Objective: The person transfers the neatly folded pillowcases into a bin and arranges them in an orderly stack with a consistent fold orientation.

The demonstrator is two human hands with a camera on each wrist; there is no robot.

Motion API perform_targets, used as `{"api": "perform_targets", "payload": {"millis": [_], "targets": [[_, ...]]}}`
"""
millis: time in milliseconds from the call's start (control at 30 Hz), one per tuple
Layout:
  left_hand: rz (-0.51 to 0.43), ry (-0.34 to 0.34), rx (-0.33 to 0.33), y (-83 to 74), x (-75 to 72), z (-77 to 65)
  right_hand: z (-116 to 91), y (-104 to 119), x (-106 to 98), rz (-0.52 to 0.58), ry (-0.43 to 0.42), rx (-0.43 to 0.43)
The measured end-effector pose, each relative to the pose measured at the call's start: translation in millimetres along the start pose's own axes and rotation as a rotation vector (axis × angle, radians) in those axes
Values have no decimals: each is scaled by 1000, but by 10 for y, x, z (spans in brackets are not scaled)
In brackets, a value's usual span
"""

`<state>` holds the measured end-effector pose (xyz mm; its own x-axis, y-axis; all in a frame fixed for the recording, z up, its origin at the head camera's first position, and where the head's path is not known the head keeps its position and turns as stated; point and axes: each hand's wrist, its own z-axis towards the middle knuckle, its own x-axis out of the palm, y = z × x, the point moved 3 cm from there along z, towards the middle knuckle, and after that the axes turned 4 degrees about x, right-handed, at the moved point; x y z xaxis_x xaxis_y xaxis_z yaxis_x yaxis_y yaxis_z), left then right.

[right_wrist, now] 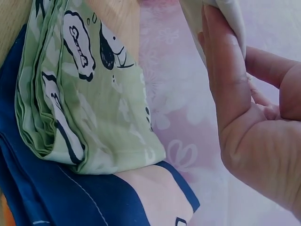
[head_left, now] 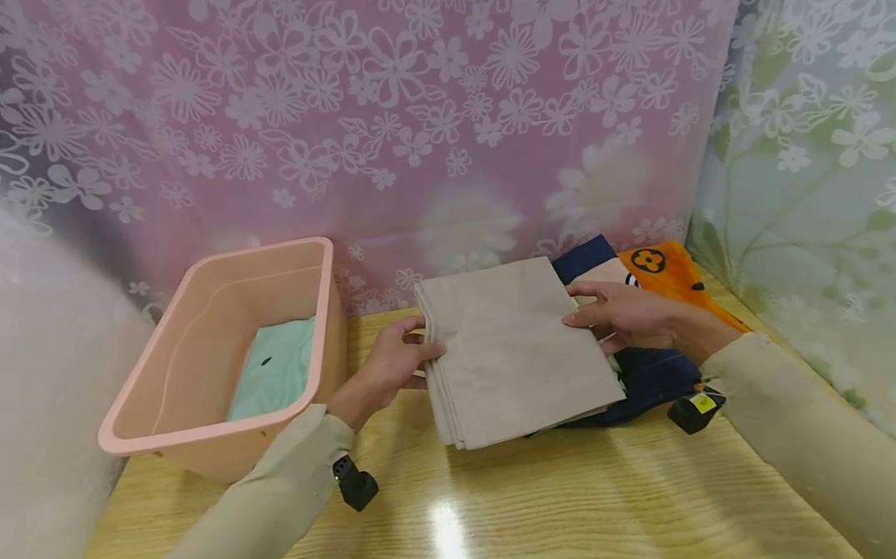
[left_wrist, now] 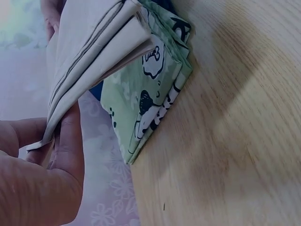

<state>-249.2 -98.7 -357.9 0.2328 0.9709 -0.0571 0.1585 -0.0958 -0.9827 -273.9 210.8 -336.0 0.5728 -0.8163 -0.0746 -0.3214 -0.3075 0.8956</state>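
Note:
A folded beige cloth (head_left: 522,351), several layers thick, is held up between both hands in the head view. My left hand (head_left: 395,361) pinches its left edge, thumb on top and fingers beneath; the left wrist view shows the stacked layers of the cloth (left_wrist: 89,52) in that grip. At the opposite edge, my right hand (head_left: 630,315) pinches the cloth with its thumb over the top. Under the raised cloth lies a folded green cloth (right_wrist: 108,113) with a black-and-white cartoon print. It rests on a folded navy cloth (right_wrist: 89,197) with a pale patch.
On the left stands a pink plastic tub (head_left: 215,265) with a folded mint-green cloth (head_left: 279,366) inside. An orange cloth (head_left: 665,274) with dark marks lies at the back right. Floral curtains (head_left: 411,131) border the wooden table (head_left: 399,523) at the back and sides.

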Motion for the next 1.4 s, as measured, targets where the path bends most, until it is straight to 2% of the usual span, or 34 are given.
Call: {"api": "perform_targets", "payload": {"millis": [300, 433, 733, 1167, 1400], "targets": [[-6, 96, 27, -159, -38, -110, -109, 155, 28, -25, 34, -30], [5, 114, 51, -258, -80, -133, -161, 265, 21, -51, 26, -41], [65, 94, 87, -486, -198, -171, -226, 460, 72, -82, -22, -51], [60, 56, 116, -699, -467, -261, -227, 729, 351, -26, -43, -184], [62, 45, 131, -797, -656, -310, -176, 870, 486, -4, -43, -222]]}}
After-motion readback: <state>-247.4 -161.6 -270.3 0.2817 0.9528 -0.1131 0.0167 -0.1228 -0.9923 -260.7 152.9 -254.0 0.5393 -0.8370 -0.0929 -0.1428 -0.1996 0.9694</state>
